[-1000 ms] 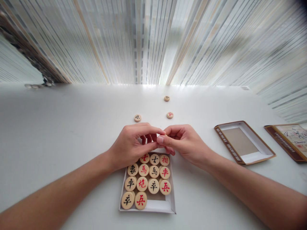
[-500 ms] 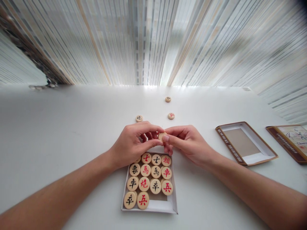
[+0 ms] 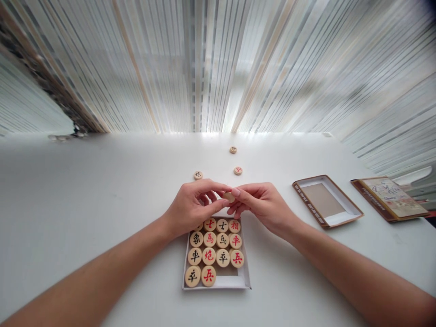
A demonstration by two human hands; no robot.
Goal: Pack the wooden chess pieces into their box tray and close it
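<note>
Held piece (image 3: 229,197): one small pale disc, pinched between both hands just above the rear edge of the white tray (image 3: 232,282). Left hand (image 3: 195,200): thumb and forefinger are clamped on the disc from the left, other fingers curled. Right hand (image 3: 265,204): thumb and fingers are closed on the same disc from the right, so the two sets of fingertips are brought together there. Marking on the disc can't be read; it is tilted and partly covered. Tray is set on the white desk (image 3: 102,195), round pieces packed in rows, characters up. Rear row: red 士 (image 3: 210,224), black 士 (image 3: 222,225) and red 相 (image 3: 235,225) are seen, plus a leftmost piece mostly hidden by the left hand. Second row, left to right: black 象 (image 3: 196,239), red 馬 (image 3: 210,239), black 馬 (image 3: 222,240), red 車 (image 3: 235,240). Third: black 車 (image 3: 195,256), red 炮 (image 3: 209,256), black 卒 (image 3: 223,258), red 兵 (image 3: 237,259). Front row is filled at the left by a second black 卒 (image 3: 192,276) and a second red 兵 (image 3: 208,275); tray floor is exposed to their right. Three loose pieces are scattered beyond the hands: black 炮 (image 3: 198,175), a red-marked one (image 3: 238,170), a dark-marked one (image 3: 233,150) farthest back. Well to the right, a brown-edged open box (image 3: 327,202) is laid beside a printed box part (image 3: 390,197). Desk is backed by a striped curtain (image 3: 173,68).
</note>
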